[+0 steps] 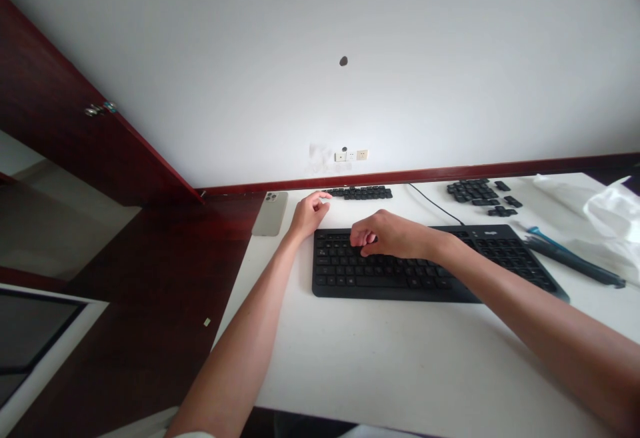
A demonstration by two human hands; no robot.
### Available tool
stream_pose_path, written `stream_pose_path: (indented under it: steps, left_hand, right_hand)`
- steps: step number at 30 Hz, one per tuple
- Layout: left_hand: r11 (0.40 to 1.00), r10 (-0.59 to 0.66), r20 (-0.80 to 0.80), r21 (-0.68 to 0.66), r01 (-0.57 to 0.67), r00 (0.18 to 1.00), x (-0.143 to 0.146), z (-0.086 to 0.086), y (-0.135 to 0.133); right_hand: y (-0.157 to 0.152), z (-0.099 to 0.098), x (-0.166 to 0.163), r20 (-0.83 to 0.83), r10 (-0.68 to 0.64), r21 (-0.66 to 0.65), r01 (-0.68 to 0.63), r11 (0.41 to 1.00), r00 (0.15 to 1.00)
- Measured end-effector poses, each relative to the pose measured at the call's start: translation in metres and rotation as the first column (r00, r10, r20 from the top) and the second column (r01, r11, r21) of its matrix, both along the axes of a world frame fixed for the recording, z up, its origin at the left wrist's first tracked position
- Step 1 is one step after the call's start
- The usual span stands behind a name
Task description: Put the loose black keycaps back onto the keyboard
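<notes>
A black keyboard (430, 268) lies on the white table (380, 365). My right hand (387, 235) rests over the keyboard's upper left keys, fingers curled down and pinched together; what they grip is hidden. My left hand (310, 211) sits just beyond the keyboard's top left corner, fingers loosely curled, thumb and forefinger close together, near a row of loose black keycaps (361, 192). Whether it holds a keycap is not visible.
More loose black keycaps (480, 195) lie at the back right. A phone (271, 213) lies face down at the table's left edge. A dark tool with a blue handle (570, 258) and white plastic bags (600, 218) are on the right. A black cable (435, 206) runs back from the keyboard.
</notes>
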State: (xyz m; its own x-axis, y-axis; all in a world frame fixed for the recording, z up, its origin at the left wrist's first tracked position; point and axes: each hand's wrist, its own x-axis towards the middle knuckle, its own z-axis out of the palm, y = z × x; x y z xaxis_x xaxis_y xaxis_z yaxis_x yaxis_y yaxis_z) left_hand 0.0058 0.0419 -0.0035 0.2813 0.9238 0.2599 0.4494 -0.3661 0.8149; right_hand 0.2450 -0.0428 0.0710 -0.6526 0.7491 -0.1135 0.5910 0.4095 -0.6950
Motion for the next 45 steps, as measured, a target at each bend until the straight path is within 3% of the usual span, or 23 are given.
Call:
stream_pose_path:
  steps: [15,28,34,40,45]
  left_hand:
    - [1.0,-0.001,-0.017,0.008,0.002,1.0,0.0,-0.003,0.002]
    - [1.0,0.0,-0.026,-0.01,0.0,1.0,0.0,0.0,0.0]
    - [1.0,-0.002,-0.032,-0.013,0.002,0.999,0.001,0.0,0.001]
    - [1.0,-0.016,-0.027,-0.008,0.016,1.0,0.001,0.001,0.001]
    - [1.0,-0.014,-0.032,-0.022,0.013,0.999,0.001,0.004,0.0]
  right_hand:
    - [0.0,-0.006,-0.002,0.044,-0.012,0.005,0.012,1.0,0.999]
    - [-0.006,0.005,-0.004,0.096,0.008,0.027,-0.01,1.0,0.995]
    - [-0.006,0.0,-0.007,0.069,0.007,0.052,-0.011,0.999,0.998]
    - [0.005,-0.002,-0.011,0.1,-0.064,-0.062,0.07,0.996,0.993]
    - [0.023,0.003,-0.018,0.215,0.002,-0.129,0.026,0.991,0.977]
